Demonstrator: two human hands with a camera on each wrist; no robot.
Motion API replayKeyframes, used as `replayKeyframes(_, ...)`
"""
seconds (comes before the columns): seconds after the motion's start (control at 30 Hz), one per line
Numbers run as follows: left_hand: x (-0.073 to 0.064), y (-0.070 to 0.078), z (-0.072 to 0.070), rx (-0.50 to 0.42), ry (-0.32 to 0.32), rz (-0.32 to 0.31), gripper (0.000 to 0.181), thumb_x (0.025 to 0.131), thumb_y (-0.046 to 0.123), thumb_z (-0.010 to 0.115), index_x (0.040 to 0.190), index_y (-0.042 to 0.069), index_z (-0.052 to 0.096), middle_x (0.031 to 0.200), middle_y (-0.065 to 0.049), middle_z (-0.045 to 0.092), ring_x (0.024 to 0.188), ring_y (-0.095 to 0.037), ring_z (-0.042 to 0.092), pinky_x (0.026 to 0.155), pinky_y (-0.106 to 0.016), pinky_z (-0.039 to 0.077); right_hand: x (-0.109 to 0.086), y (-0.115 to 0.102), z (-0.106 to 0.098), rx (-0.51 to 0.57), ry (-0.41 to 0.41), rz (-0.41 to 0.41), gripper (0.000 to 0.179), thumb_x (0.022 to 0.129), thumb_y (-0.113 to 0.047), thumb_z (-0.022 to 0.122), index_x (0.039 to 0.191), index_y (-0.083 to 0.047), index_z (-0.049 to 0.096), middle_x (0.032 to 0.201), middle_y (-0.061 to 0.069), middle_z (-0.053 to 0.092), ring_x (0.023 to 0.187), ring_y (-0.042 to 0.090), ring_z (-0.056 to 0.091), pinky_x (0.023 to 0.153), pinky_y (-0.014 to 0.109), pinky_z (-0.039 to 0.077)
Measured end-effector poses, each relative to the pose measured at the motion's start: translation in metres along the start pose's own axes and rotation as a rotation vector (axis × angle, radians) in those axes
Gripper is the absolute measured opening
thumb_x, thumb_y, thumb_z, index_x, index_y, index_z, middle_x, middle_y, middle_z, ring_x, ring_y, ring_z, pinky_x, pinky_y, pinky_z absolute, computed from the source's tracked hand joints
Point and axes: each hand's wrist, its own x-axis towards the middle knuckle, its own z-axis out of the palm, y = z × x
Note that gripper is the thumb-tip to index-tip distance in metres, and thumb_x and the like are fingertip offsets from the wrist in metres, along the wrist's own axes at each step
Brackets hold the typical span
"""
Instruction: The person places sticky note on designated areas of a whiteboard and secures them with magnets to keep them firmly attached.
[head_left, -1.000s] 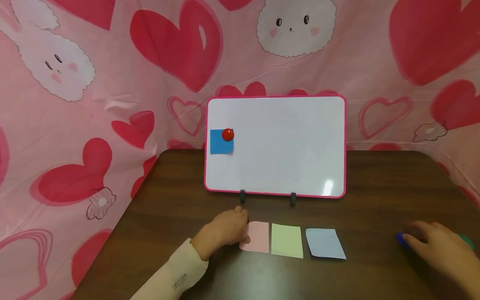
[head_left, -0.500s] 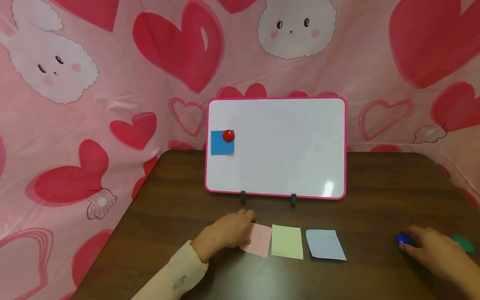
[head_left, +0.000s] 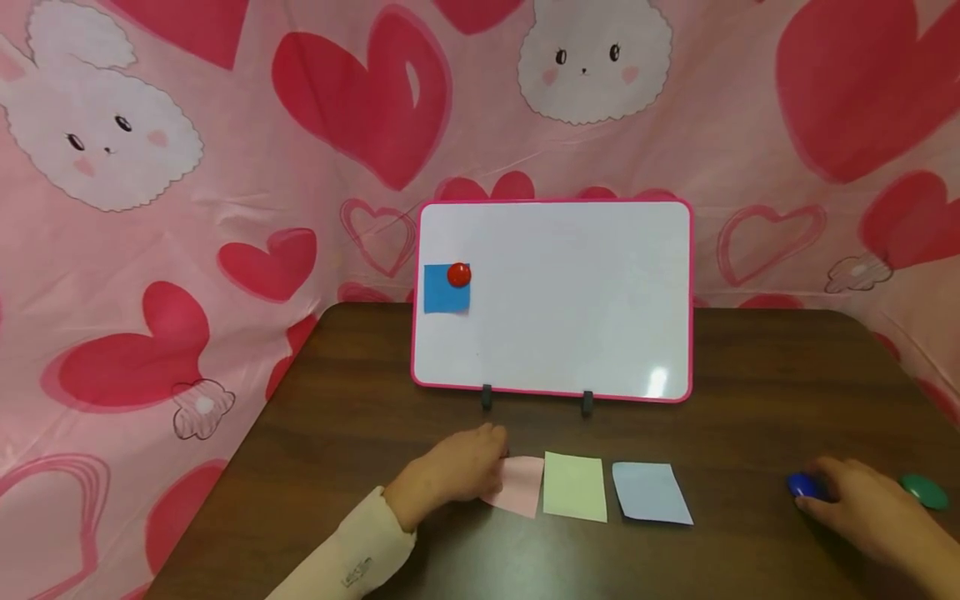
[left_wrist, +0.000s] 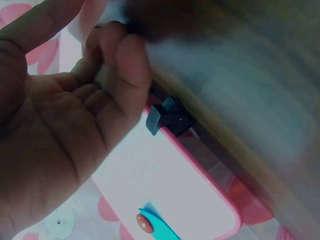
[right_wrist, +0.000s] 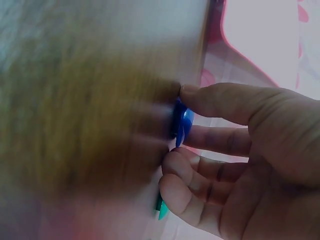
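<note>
My left hand [head_left: 463, 468] pinches the left edge of a pink sticky note [head_left: 521, 485] low over the table. In the left wrist view its fingers [left_wrist: 127, 75] curl in, with a strip of pink paper showing near the thumb. At the right, my right hand [head_left: 862, 504] holds a round blue magnet [head_left: 804, 486] at the tabletop, thumb and fingers around it, as the right wrist view also shows. A green magnet [head_left: 924, 492] lies just beyond that hand. A pale green note [head_left: 574, 487] and a light blue note [head_left: 651, 492] lie to the right of the pink one.
A pink-framed whiteboard [head_left: 570, 300] stands in black feet [head_left: 587, 403] behind the notes. On its left side a red magnet [head_left: 459, 275] holds a blue note [head_left: 444, 292]. Pink heart-patterned cloth [head_left: 262, 167] hangs behind the brown table [head_left: 337, 400].
The pink note has turned slightly and slid right under my left hand, its right edge now by the green note. My right hand has settled around the blue magnet, uncovering more of the green magnet.
</note>
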Motion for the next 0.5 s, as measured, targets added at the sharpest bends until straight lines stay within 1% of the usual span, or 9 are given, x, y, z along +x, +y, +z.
replayKeyframes(0.13,-0.0007,-0.0017,0.0026,-0.035,0.011,0.025,0.035,0.089,0.014,0.076,0.113,0.012,0.050,0.086,0.003,0.051,0.073,-0.012,0.050,0.069,-0.027,0.048,-0.0006,-0.0029,-0.0015,0.018,-0.040,0.013,0.047,0.084,-0.025,0.082,0.105,0.012,0.061,0.087,0.016,0.064,0.079,0.035,0.064,0.064,0.053,0.052)
replayKeyframes(0.23,-0.0014,-0.0020,0.0032,-0.055,0.024,0.022,0.040,0.088,0.013,0.076,0.117,0.013,0.048,0.092,0.001,0.053,0.074,-0.012,0.051,0.069,-0.027,0.048,-0.0012,-0.0056,-0.0033,0.030,-0.062,0.019,0.047,0.085,-0.026,0.081,0.106,0.011,0.060,0.088,0.014,0.064,0.079,0.033,0.064,0.064,0.052,0.052)
replayKeyframes(0.3,-0.0018,-0.0020,0.0037,-0.058,0.032,0.025,0.043,0.088,0.012,0.076,0.120,0.013,0.047,0.098,-0.001,0.053,0.075,-0.012,0.052,0.071,-0.028,0.049,-0.0012,-0.0071,-0.0044,0.032,-0.059,0.016,0.046,0.085,-0.025,0.081,0.106,0.011,0.061,0.088,0.013,0.064,0.080,0.032,0.064,0.064,0.051,0.052)
replayKeyframes(0.4,-0.0029,-0.0016,0.0038,-0.056,0.038,0.037,0.043,0.088,0.011,0.077,0.121,0.013,0.049,0.101,-0.002,0.053,0.075,-0.012,0.052,0.071,-0.027,0.049,-0.0017,-0.0088,-0.0053,0.038,-0.073,0.026,0.046,0.085,-0.025,0.080,0.106,0.011,0.060,0.088,0.013,0.064,0.080,0.031,0.064,0.064,0.051,0.052)
replayKeyframes(0.5,-0.0037,-0.0019,0.0044,-0.035,0.050,0.072,0.040,0.088,0.008,0.076,0.118,0.012,0.052,0.099,-0.002,0.052,0.073,-0.012,0.052,0.070,-0.026,0.049,-0.0018,-0.0094,-0.0056,0.041,-0.096,0.038,0.048,0.086,-0.026,0.080,0.107,0.012,0.060,0.089,0.013,0.064,0.080,0.032,0.064,0.065,0.051,0.052)
